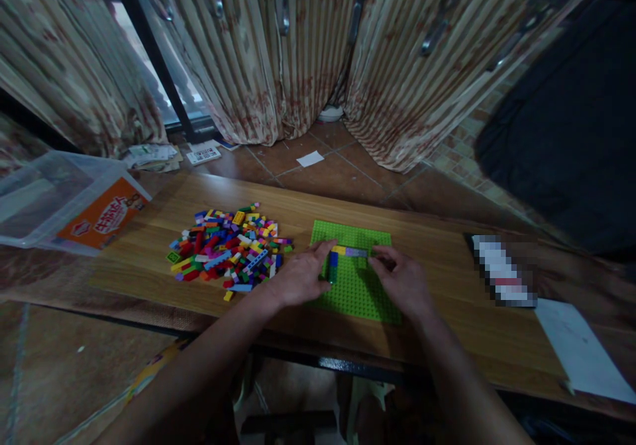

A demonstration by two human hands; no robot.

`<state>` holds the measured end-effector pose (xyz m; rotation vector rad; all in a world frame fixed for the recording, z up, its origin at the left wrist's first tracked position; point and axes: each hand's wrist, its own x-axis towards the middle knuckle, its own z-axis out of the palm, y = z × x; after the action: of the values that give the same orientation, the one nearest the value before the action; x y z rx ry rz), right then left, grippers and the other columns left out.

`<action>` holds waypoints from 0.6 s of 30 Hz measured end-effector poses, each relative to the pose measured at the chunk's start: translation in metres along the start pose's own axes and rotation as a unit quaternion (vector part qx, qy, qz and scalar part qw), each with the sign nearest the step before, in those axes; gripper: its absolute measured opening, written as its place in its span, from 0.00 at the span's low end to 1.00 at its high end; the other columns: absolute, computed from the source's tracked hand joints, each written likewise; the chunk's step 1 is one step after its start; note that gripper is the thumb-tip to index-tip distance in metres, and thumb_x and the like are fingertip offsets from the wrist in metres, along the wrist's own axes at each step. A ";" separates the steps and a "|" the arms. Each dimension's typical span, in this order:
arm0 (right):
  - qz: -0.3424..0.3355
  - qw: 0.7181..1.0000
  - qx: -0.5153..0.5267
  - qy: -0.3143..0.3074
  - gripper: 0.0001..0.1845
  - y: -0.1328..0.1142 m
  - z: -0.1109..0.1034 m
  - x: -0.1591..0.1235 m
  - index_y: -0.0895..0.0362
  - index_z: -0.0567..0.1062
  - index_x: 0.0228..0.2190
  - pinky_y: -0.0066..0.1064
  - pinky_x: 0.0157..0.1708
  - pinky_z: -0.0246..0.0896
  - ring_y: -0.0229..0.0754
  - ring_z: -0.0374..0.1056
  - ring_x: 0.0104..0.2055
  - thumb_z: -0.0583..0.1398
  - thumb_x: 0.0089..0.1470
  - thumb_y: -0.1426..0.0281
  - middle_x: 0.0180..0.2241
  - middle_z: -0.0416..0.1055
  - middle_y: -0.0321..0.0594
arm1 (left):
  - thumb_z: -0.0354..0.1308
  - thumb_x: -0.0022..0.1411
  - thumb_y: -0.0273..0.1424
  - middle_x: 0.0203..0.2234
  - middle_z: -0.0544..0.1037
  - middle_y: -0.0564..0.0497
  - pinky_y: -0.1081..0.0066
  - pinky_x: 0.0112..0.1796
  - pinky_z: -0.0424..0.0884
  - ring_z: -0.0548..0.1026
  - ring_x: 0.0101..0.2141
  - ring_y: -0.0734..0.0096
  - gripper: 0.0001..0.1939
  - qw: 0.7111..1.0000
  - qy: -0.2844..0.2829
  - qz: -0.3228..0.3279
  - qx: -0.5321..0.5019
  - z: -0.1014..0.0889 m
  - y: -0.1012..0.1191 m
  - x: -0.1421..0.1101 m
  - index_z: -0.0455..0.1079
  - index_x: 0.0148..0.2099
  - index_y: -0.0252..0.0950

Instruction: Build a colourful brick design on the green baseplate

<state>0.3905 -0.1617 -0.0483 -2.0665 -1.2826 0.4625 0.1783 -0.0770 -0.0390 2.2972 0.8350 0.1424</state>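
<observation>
Your lime-green studded baseplate [355,296] carries a right-angled brick row [350,251]: yellow, lilac, grey, blue, green. Your left hand [301,277] is spread; your right hand's [405,281] grip cannot be determined.

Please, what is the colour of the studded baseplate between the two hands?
Green: the baseplate shows best in the head view.
</observation>
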 end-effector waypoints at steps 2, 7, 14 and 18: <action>0.001 1.000 -0.002 -0.002 0.17 -0.001 0.000 0.000 0.56 0.78 0.40 0.37 0.37 0.66 0.43 0.73 0.32 0.59 0.51 0.61 0.33 0.79 0.42 | 0.60 0.54 0.28 0.60 0.66 0.40 0.63 0.50 0.69 0.76 0.47 0.61 0.43 1.000 -0.001 0.000 -0.001 0.000 0.000 0.000 0.45 0.68 0.36; -0.006 1.000 -0.003 -0.010 0.18 -0.001 0.001 0.001 0.57 0.78 0.41 0.37 0.38 0.66 0.43 0.73 0.32 0.58 0.52 0.61 0.33 0.79 0.42 | 0.60 0.54 0.27 0.59 0.67 0.41 0.64 0.50 0.69 0.76 0.46 0.62 0.44 1.000 0.006 -0.003 -0.005 0.000 0.000 0.000 0.45 0.69 0.36; 0.001 1.000 -0.008 -0.008 0.18 0.000 0.002 0.001 0.57 0.78 0.41 0.37 0.39 0.66 0.44 0.73 0.34 0.58 0.53 0.60 0.34 0.79 0.43 | 0.60 0.53 0.27 0.59 0.67 0.39 0.64 0.51 0.69 0.75 0.48 0.60 0.43 1.000 0.001 -0.009 -0.005 -0.001 0.001 0.000 0.46 0.68 0.35; -0.007 1.000 -0.015 -0.008 0.20 -0.001 0.004 -0.001 0.57 0.77 0.41 0.37 0.38 0.65 0.44 0.72 0.32 0.58 0.53 0.58 0.34 0.78 0.43 | 0.60 0.53 0.27 0.60 0.66 0.39 0.63 0.51 0.68 0.74 0.50 0.59 0.44 1.000 0.004 -0.004 -0.005 -0.002 0.001 -0.001 0.46 0.69 0.34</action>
<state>0.3873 -0.1607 -0.0506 -2.0812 -1.3215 0.4573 0.1778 -0.0768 -0.0366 2.2854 0.8467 0.1516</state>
